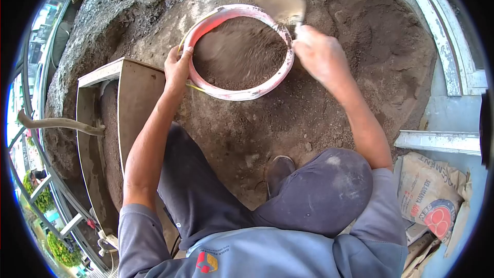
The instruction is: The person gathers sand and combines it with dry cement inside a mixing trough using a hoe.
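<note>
A round sieve (242, 94) with a pink and white rim is held over the sand pile (288, 118), brown sand (237, 54) blurred inside it. My left hand (177, 69) grips the left side of its rim, thumb on top. A thin yellow strip shows along that side. In my right hand (321, 54) is a trowel, fingers closed round the handle. The trowel's blade (282, 4) points up and left, just beyond the sieve's far right rim, smeared by motion. My right knuckles are close to the sieve's right edge.
A wooden box (141, 98) with sand in it and a curved wooden handle (62, 122) stands on the left. Further left run metal railings (56, 201). Cement bags (427, 190) lie at right, below a metal beam (440, 141). A grey mound (118, 20) rises at the back left.
</note>
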### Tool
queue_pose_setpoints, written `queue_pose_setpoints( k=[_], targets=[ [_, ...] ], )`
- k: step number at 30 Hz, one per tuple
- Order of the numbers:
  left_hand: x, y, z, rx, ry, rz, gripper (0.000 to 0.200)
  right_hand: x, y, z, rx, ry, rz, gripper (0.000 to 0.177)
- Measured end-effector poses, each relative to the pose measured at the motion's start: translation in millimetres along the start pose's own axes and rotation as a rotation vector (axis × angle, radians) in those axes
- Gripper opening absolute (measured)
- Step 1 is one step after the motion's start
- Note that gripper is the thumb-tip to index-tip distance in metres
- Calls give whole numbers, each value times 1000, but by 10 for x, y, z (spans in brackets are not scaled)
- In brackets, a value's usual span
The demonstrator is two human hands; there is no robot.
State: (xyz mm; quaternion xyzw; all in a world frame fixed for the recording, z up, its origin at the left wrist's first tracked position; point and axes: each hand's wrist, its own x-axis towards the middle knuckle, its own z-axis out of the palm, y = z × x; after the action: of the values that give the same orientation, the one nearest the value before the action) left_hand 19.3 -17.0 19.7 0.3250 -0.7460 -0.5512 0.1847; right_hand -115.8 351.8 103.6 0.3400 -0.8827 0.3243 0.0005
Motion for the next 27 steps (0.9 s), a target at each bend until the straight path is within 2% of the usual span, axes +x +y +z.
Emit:
queue_pose_setpoints(
  k=[2,4,5,6,7,8,10,14,17,21,25,27],
  targets=[
    [-65,95,-9,13,-6,-7,49,-147,35,-249,569,-87,579,32],
    [-92,118,3,1,-21,31,50,-489,437,-107,784,-113,797,27],
    [-78,82,5,15,-11,82,51,-713,680,56,1046,-165,880,22],
    [-49,54,-28,36,-50,101,50,-956,915,292,1100,-227,945,18],
    [-15,7,16,86,59,41,47,-1083,1012,448,1045,-265,1001,16],
    [-34,65,-14,74,-40,74,45,-1173,1230,583,1121,-270,1014,17],
    [28,-33,-30,31,-56,119,45,-985,1633,530,1065,-152,1055,21],
    [-19,35,6,50,-17,81,47,-286,2521,602,889,38,929,21],
    [13,35,-14,50,-35,81,48,-6,2562,551,899,75,924,21],
    [2,-21,-33,49,-45,68,49,-162,2403,386,923,75,882,21],
    [-81,112,50,1,-3,88,47,-252,1952,29,902,36,816,23],
    [3,-16,-16,64,-3,117,46,-222,1576,-174,883,-4,783,23]
  ],
)
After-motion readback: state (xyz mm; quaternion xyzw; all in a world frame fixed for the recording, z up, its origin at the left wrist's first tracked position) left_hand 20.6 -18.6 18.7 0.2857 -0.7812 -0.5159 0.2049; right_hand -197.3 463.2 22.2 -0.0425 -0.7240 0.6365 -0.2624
